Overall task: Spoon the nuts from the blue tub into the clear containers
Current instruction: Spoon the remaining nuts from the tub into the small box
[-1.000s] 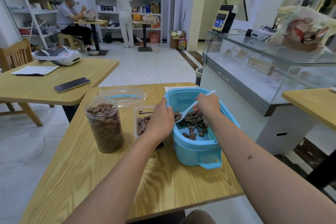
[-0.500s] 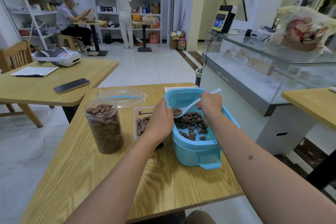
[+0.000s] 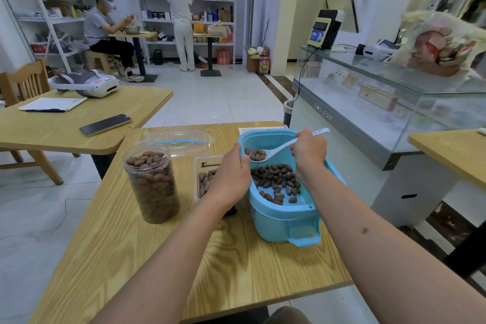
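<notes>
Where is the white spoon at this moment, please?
In the head view, the white spoon is held by the right hand over the far end of the blue tub, carrying a few nuts.

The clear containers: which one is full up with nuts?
The tall round jar on the left, filled to its brim. The low square tub beside the left hand is partly filled.

Blue tub (image 3: 278,221), brown nuts (image 3: 276,179), white spoon (image 3: 284,145)
</notes>
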